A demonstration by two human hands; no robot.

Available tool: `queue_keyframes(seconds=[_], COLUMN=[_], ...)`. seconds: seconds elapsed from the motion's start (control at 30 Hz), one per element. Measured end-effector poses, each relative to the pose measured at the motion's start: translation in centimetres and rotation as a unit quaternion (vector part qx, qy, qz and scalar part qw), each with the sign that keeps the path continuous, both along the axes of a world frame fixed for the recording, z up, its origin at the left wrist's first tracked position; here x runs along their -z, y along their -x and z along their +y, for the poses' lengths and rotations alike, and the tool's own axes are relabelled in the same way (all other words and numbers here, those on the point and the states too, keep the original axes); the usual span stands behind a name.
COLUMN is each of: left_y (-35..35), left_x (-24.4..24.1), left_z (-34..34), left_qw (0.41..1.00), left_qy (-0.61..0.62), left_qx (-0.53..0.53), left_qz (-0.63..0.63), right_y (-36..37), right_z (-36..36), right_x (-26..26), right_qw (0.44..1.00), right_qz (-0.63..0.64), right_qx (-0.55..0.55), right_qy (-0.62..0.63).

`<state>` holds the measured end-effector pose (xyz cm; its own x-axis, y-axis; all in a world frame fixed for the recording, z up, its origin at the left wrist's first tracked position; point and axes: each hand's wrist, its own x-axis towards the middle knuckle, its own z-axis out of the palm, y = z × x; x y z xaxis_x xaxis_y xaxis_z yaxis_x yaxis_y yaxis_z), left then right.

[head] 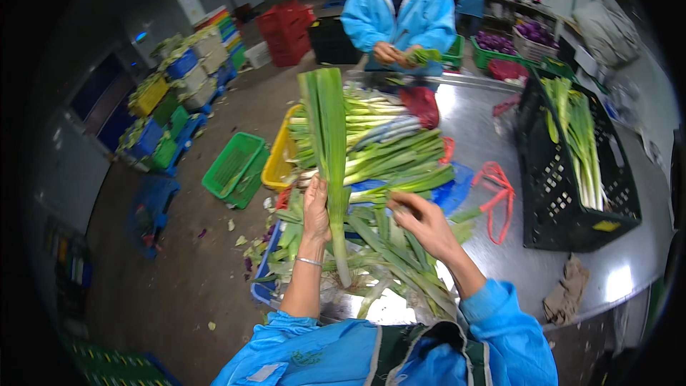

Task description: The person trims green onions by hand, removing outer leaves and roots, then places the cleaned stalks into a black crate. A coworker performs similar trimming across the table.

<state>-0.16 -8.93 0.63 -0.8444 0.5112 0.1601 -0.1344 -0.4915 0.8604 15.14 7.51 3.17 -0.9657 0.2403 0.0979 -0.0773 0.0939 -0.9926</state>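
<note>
A single leek (333, 161) stands nearly upright in front of me, green leaves up and white root end down. My left hand (316, 209) grips it from the left side, around the middle. To the right, apart from that leek, is my right hand (423, 222), its fingers curled and blurred over loose leaves. Whether it pinches a scrap of leaf is unclear. Stripped leek leaves (396, 257) lie heaped below both hands, partly over a blue crate (261, 279). Beyond, a pile of leeks (386, 155) lies across the steel table (477, 112).
A black crate (557, 193) holding trimmed leeks (584, 145) stands at right, near a brown cloth (567, 292). Red straps (498, 193) lie beside it. A yellow crate (276, 163) and green crate (236, 169) are left. Across the table a person (399, 10) handles greens.
</note>
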Motion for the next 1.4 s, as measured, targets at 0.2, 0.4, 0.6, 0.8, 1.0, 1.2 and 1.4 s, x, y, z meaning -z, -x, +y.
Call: queue_keyframes(seconds=[0.2,0.4,0.6,0.8,1.0,1.2,1.4], left_y=[-3.8,-4.7,-6.0,-7.4,-8.5,-6.1,-7.1], left_x=[2.1,3.0,6.9,7.7,8.0,8.6,6.2], left_z=[2.5,2.9,1.3,2.2,3.2,3.8,1.5], left_qw=[0.883,0.937,0.968,0.973,0.972,0.982,0.987], left_qy=[-0.094,0.025,0.119,0.205,0.213,0.181,0.114], left_qx=[0.447,0.304,0.210,0.092,0.035,0.035,0.110], left_qz=[-0.106,-0.170,-0.072,0.055,0.094,0.024,-0.039], right_y=[2.0,0.8,0.8,1.3,0.8,0.0,-1.5], right_z=[1.9,1.2,1.0,1.1,1.1,-0.8,6.2], right_x=[-0.9,1.4,2.7,3.7,4.5,5.9,10.1], right_qw=[0.967,0.960,0.980,0.986,0.985,0.974,0.837], right_qz=[0.039,0.071,0.035,0.041,0.047,0.085,0.108], right_qx=[-0.161,-0.052,0.017,0.033,0.086,0.186,0.317], right_qy=[0.194,0.264,0.193,0.158,0.144,0.102,0.433])
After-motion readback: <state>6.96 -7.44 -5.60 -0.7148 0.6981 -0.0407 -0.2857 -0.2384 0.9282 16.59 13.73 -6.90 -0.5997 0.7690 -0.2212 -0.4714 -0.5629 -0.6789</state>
